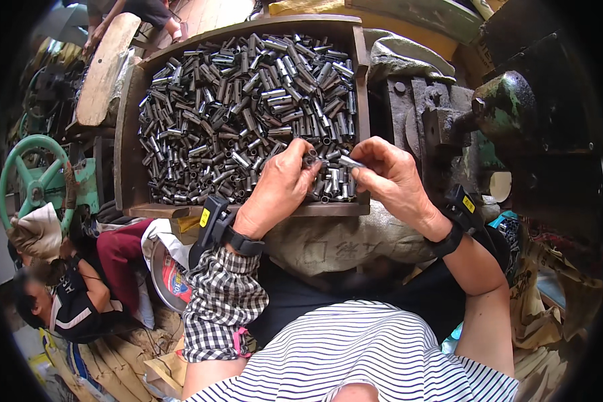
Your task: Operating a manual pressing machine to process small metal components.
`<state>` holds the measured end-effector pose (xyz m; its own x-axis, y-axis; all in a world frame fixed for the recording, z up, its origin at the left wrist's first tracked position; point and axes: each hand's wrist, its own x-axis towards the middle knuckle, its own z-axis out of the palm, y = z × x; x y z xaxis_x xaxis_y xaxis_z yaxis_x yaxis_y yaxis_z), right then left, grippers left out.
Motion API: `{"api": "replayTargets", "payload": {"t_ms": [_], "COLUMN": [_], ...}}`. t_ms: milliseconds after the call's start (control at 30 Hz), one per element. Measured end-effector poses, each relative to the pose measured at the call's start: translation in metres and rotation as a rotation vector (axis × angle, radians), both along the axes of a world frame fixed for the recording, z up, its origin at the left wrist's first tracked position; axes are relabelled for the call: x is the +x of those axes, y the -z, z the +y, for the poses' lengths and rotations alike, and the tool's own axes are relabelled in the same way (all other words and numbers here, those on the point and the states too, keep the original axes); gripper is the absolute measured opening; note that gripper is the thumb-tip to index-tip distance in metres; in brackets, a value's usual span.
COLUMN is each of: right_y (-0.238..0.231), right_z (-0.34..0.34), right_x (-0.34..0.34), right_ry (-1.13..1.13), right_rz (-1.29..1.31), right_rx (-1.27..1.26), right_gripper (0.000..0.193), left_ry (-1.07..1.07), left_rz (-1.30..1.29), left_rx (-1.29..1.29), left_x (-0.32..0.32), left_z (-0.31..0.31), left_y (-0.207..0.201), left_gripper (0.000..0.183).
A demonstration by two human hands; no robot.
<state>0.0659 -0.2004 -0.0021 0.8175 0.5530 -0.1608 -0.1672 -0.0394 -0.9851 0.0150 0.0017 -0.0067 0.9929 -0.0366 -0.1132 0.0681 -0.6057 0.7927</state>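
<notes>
A wooden tray (128, 137) in front of me is heaped with short metal tubes (228, 100), some shiny and some dark. Over its near right part, my right hand (394, 179) pinches one metal tube (350, 161) between thumb and fingers. Close beside it, my left hand (281, 182) is closed, its fingertips curled round a metal tube (309, 159) whose round end shows. Just below the two hands, several tubes stand or lie near the tray's front board. Each wrist wears a black strap with a small device.
Right of the tray stands a dark, greasy machine (442, 124) with a rounded metal head. Cloth sacking (355, 241) hangs below the front board. At left are a green handwheel (37, 175), a wooden plank (107, 70) and a person (80, 295) low down. Another person's foot shows at the top.
</notes>
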Motion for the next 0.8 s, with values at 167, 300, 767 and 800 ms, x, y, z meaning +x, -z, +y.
{"api": "replayTargets", "payload": {"t_ms": [167,300,767,800], "right_y": [-0.007,-0.006,0.003,0.003], "right_z": [-0.001,-0.002,-0.006,-0.007], "right_x": [-0.002,-0.001,0.006,0.006], "right_ry": [0.001,0.012,0.011,0.013], "right_rz": [-0.025,0.09,0.286,0.313], "right_rx": [-0.059,0.017,0.118,0.133], "right_gripper": [0.011,0.012,0.016,0.016], "left_ry": [-0.125,-0.149,-0.208,-0.202], "left_rz": [0.198,0.225,0.384,0.389], "left_rx": [-0.469,-0.61,-1.116,-1.119], "left_x": [0.0,-0.001,0.002,0.003], "left_z": [-0.008,-0.004,-0.008,-0.009], "left_y": [-0.015,-0.008,-0.009,-0.01], "left_gripper": [0.018,0.02,0.019,0.019]}}
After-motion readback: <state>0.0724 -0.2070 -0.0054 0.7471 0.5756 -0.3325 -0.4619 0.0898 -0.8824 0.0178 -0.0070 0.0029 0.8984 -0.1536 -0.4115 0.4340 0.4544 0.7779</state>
